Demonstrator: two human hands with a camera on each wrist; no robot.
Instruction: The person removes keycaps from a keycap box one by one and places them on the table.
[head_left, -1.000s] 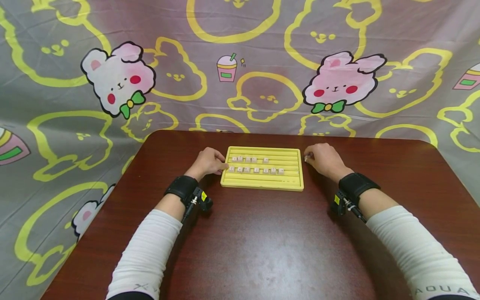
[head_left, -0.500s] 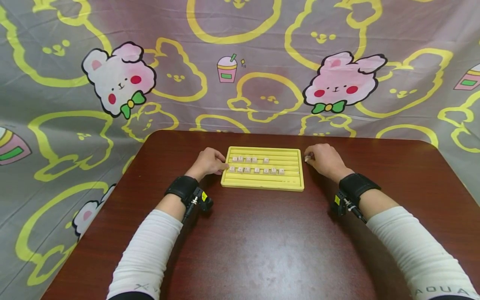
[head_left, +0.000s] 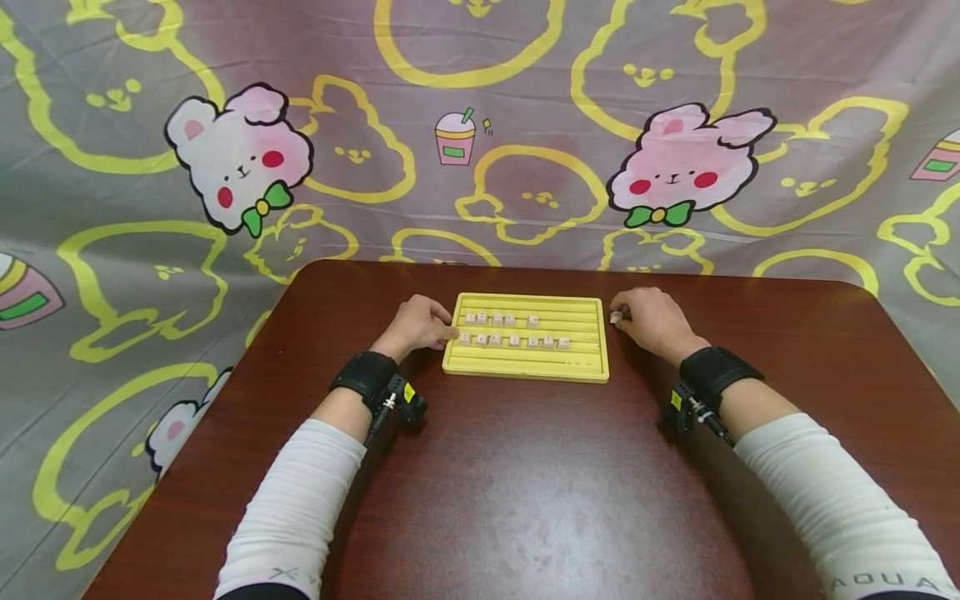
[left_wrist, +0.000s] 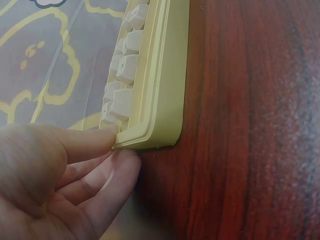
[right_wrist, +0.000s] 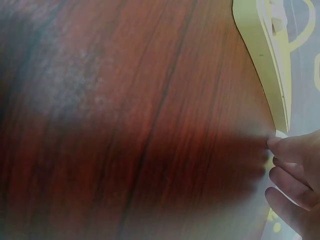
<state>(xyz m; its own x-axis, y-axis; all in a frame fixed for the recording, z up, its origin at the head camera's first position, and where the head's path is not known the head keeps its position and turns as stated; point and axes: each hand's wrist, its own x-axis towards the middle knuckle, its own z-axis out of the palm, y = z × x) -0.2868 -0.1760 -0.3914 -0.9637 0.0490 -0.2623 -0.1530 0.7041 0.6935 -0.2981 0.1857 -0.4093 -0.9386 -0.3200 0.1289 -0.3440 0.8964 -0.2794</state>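
Note:
A shallow yellow tray (head_left: 525,373) with ridged rows lies on the table, carrying two rows of white keycaps (head_left: 514,341) with printed letters. My left hand (head_left: 417,323) pinches its left edge; in the left wrist view the thumb is on the rim and the other fingers (left_wrist: 122,172) are against the end wall. Just past the tray's right edge, my right hand (head_left: 651,318) holds a small white keycap (head_left: 616,317) between thumb and fingertips. That keycap (right_wrist: 281,134) is mostly hidden by the fingers in the right wrist view, close to the tray's corner.
The dark red-brown wooden table (head_left: 525,500) extends around the tray and toward me. Behind it hangs a grey cloth (head_left: 525,108) printed with yellow outlines and rabbit faces. Black straps (head_left: 367,377) with small cameras sit on both wrists.
Both hands and the tray stay in place. The keycap at the right fingertips shows slightly more than a second ago.

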